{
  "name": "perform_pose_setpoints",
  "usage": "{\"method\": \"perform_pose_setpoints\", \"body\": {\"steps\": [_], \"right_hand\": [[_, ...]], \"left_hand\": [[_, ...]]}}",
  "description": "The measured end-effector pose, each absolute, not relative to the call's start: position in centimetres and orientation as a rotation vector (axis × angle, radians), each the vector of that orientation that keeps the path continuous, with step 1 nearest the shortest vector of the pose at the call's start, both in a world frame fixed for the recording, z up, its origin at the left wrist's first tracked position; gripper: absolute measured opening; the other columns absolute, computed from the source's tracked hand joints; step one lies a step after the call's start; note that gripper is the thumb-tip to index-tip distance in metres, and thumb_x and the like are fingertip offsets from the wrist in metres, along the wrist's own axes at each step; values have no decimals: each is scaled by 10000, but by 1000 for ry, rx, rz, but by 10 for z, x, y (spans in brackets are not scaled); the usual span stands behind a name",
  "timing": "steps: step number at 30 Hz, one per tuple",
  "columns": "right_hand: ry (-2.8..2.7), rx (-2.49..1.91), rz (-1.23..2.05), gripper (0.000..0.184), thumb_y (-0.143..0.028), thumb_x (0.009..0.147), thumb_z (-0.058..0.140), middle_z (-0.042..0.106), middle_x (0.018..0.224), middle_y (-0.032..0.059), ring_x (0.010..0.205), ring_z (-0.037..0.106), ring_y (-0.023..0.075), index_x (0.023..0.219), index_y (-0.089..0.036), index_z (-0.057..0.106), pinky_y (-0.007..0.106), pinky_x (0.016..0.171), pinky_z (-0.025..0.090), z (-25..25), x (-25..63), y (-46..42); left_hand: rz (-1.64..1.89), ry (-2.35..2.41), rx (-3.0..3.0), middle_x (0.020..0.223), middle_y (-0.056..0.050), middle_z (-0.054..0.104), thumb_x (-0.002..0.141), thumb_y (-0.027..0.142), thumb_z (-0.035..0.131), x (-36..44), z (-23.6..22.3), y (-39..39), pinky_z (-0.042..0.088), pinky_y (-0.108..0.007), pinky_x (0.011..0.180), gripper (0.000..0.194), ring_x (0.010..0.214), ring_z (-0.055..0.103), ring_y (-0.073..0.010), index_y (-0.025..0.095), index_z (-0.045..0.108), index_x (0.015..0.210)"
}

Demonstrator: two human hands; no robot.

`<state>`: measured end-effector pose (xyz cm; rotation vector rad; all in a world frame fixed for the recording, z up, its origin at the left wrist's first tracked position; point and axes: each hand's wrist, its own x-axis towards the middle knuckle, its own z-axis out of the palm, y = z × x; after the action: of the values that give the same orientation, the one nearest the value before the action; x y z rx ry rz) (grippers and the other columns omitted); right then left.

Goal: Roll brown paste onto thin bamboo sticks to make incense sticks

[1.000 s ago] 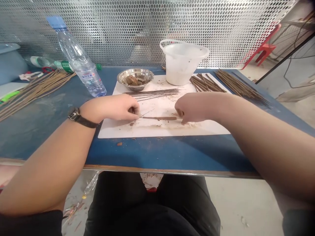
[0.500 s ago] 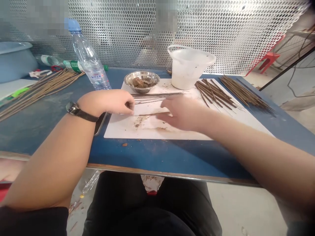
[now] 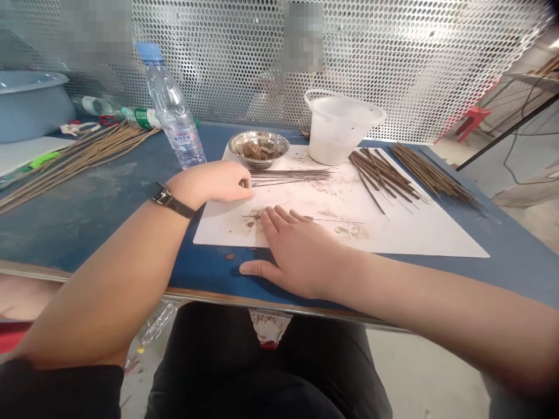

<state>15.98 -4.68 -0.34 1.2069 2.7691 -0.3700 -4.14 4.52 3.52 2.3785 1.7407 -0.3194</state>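
Note:
My right hand (image 3: 297, 247) lies flat, fingers stretched and palm down, over a thin dark stick (image 3: 338, 220) on the white board (image 3: 428, 235). The stick's two ends show on either side of the fingers. My left hand (image 3: 225, 181) rests curled at the board's left side, its fingers closed; what they may hold is hidden. Just beyond it is a row of thin bare sticks (image 3: 292, 176). Behind them stands a steel bowl (image 3: 257, 164) with brown lumps (image 3: 255, 151). Brown-coated incense sticks (image 3: 384, 174) lie in a loose pile at the board's right.
A white bucket (image 3: 329, 137) stands behind the board, near a perforated metal screen (image 3: 244, 75). An upright water bottle (image 3: 177, 116) is left of the bowl. More brown sticks lie at far right (image 3: 437, 174) and far left (image 3: 82, 154), beside a blue basin (image 3: 32, 110).
My right hand has come down toward the table's front edge and gone from bent fingers to flat over the stick. My left hand stays curled near the bare sticks.

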Motion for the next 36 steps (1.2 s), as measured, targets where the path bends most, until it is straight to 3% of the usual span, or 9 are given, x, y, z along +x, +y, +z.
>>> {"method": "perform_pose_setpoints", "body": {"steps": [8, 11, 13, 16, 18, 21, 28, 32, 36], "right_hand": [[2844, 1335, -360, 1203, -865, 1004, 84, 92, 1807, 316, 1704, 38, 457, 1715, 98, 205, 635, 1369, 116, -32, 144, 8], [2912, 1320, -302, 1173, -855, 1012, 117, 167, 1805, 315, 1699, 123, 465, 1698, 82, 284, 617, 1353, 195, -30, 147, 11], [3002, 1385, -202, 1072, -811, 1042, 178, 364, 1744, 323, 1628, 342, 469, 1632, 45, 440, 587, 1278, 354, -23, 152, 11], [3097, 1690, -13, 787, -669, 1103, 252, 746, 1318, 264, 1174, 715, 386, 1335, -69, 706, 477, 927, 562, -15, 172, 24], [3077, 1959, 117, 678, -608, 1118, 269, 772, 982, 191, 865, 714, 312, 1070, -135, 753, 414, 732, 515, -12, 192, 42], [2941, 2268, 207, 650, -611, 1115, 296, 661, 708, 131, 689, 635, 277, 826, -189, 698, 393, 642, 422, -14, 223, 73], [2684, 2484, 147, 605, -566, 1100, 364, 674, 732, 161, 805, 694, 333, 804, -174, 716, 410, 692, 465, -15, 245, 103], [2657, 2466, 97, 618, -587, 1090, 370, 704, 817, 179, 898, 725, 365, 908, -142, 757, 441, 761, 523, -9, 245, 104], [2632, 2475, 44, 607, -554, 1095, 367, 737, 899, 214, 961, 731, 382, 978, -119, 774, 451, 803, 547, -3, 254, 108]], "left_hand": [[-272, 1692, 2386, 941, -105, 790, 917, 515, 577, -44, 33, 49, 436, -371, 717, 389, 816, 682, -276, 248, 835, 1035], [-271, 1696, 2414, 935, -106, 796, 933, 495, 574, -46, 31, 50, 432, -368, 708, 360, 814, 686, -272, 240, 822, 989], [-182, 1664, 2471, 973, -108, 802, 944, 462, 582, -46, 26, 50, 447, -364, 712, 335, 818, 692, -265, 228, 811, 1011], [167, 1599, 2566, 1019, -114, 792, 970, 427, 580, -38, 14, 48, 511, -374, 774, 327, 866, 704, -265, 210, 798, 1082], [423, 1560, 2590, 1100, -133, 773, 994, 427, 572, -25, 3, 45, 554, -406, 877, 352, 977, 714, -285, 189, 791, 1131], [543, 1492, 2603, 1326, -197, 698, 1034, 492, 541, 5, -11, 44, 549, -474, 1048, 482, 1188, 688, -334, 128, 760, 1261], [425, 1450, 2642, 1744, -286, 367, 1086, 642, 358, 53, -37, 56, 279, -531, 1338, 817, 1641, 331, -408, 26, 502, 1603], [278, 1470, 2601, 1841, -233, 164, 1086, 702, 250, 49, -37, 48, 151, -559, 1373, 914, 1710, 102, -406, 45, 340, 1715], [85, 1447, 2542, 1856, -191, 95, 1049, 797, 171, 41, -32, 26, 103, -550, 1381, 1021, 1712, 3, -394, 64, 259, 1754]]}}
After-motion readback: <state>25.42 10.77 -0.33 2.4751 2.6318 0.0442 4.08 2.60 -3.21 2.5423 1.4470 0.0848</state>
